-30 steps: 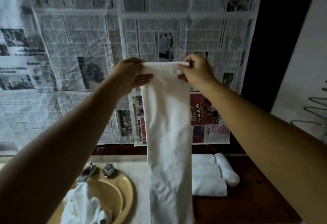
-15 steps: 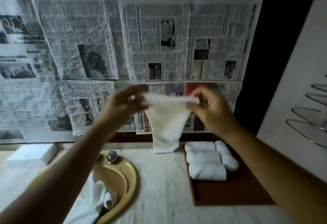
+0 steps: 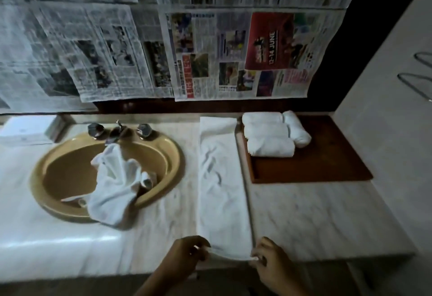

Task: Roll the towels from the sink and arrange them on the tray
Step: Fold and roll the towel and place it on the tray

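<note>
Left hand [image 3: 187,252]: pinching the near left corner of the folded towel [image 3: 222,179], fingers curled on the hem.
Right hand [image 3: 268,258]: pinching the near right corner the same way.
Folded towel: lying flat as a long strip, running straight away from both hands, likely so rolling can start at the near end.
Rolled towels [image 3: 268,136]: sitting ahead and right of the right hand, packed at the tray's [image 3: 315,167] far side and leaving the nearer part bare.
Loose towels [image 3: 114,183]: lying crumpled ahead and left of the left hand, draping over the sink [image 3: 39,179] rim.
Edges: the hem is lifting at the counter's [image 3: 315,221] front edge, and the strip is running just beside the tray's left rim.
Room: bare counter is lying right of the right hand.
</note>
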